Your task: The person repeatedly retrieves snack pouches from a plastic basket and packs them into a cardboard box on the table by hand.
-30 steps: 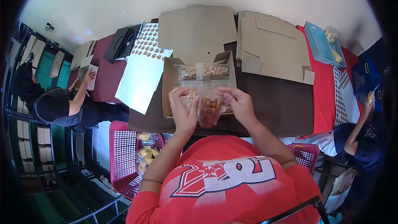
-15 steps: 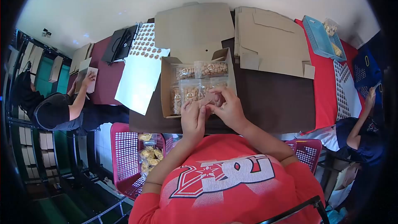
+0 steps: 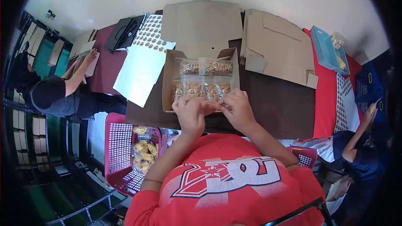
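Note:
My left hand point(image 3: 191, 115) and my right hand point(image 3: 238, 111) are both closed, fingertips pinched close together over the front edge of an open cardboard box point(image 3: 168, 81). Between them stretches a small thin pinkish-brown strip point(image 3: 212, 105), partly covered by the fingers; its exact kind is not clear. Inside the box, clear packets of small brown snack pieces point(image 3: 215, 67), each with a round label, lie in two rows. The hands hide the front of the nearer row. The box's lid point(image 3: 201, 23) stands folded back.
Flat cardboard boxes point(image 3: 278, 44) are stacked at right. Sheets of round stickers point(image 3: 149, 35) and a black bag point(image 3: 125, 33) lie at left. A pink basket point(image 3: 115, 142) holds snack packets below the table. Co-workers sit at left point(image 3: 54, 96) and right point(image 3: 360, 146).
Both hands have come down toward the box's front edge, and the strip between them now appears thinner and flatter. The co-worker at left has shifted the cardboard piece in hand.

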Demonstrator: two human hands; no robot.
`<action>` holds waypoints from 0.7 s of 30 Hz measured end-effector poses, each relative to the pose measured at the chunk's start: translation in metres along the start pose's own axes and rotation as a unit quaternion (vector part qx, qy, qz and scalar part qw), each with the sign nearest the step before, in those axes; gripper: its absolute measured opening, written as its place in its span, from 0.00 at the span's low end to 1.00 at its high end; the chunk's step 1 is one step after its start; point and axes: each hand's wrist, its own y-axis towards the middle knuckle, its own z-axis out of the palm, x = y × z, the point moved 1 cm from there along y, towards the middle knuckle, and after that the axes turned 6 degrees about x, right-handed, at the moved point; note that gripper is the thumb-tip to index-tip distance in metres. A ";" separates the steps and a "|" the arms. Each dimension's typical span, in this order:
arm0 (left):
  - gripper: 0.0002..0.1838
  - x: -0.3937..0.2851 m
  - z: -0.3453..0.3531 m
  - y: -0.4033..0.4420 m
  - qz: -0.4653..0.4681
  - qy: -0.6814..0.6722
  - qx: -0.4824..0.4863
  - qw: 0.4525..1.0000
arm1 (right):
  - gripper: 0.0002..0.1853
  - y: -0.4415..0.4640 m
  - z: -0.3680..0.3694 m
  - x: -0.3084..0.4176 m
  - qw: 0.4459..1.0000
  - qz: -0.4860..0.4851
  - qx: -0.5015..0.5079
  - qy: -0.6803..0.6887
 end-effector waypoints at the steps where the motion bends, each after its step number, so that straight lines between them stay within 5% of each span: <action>1: 0.07 0.006 -0.002 0.003 0.019 0.013 0.004 1.000 | 0.09 -0.002 -0.002 0.000 1.000 0.009 0.000 -0.010; 10: 0.10 0.012 0.008 0.013 -0.065 -0.132 0.062 0.987 | 0.09 -0.013 0.001 -0.002 0.999 -0.007 -0.047 -0.003; 11: 0.13 0.018 0.008 0.015 -0.182 -0.263 0.093 0.943 | 0.09 -0.015 0.001 -0.007 0.999 -0.009 -0.049 -0.005; 13: 0.16 0.017 0.003 0.017 -0.139 -0.219 0.096 0.961 | 0.06 -0.020 0.005 -0.023 0.966 0.188 0.022 0.176; 14: 0.21 0.013 -0.001 0.016 -0.097 -0.175 0.103 0.974 | 0.06 -0.018 0.009 -0.028 0.966 0.188 0.021 0.177; 15: 0.31 0.002 -0.002 0.012 -0.045 -0.140 0.183 0.972 | 0.07 -0.018 0.014 -0.033 0.922 0.201 0.009 0.331; 17: 0.31 -0.009 0.013 -0.002 -0.037 -0.173 0.202 0.963 | 0.10 -0.018 0.014 -0.029 0.828 0.220 0.010 0.516; 20: 0.26 -0.006 0.037 -0.013 -0.024 -0.204 0.143 0.968 | 0.12 -0.014 0.014 -0.025 0.815 0.184 0.040 0.548; 21: 0.22 0.002 0.039 -0.014 -0.096 -0.240 0.169 0.951 | 0.15 -0.014 0.009 -0.025 0.790 0.149 0.077 0.590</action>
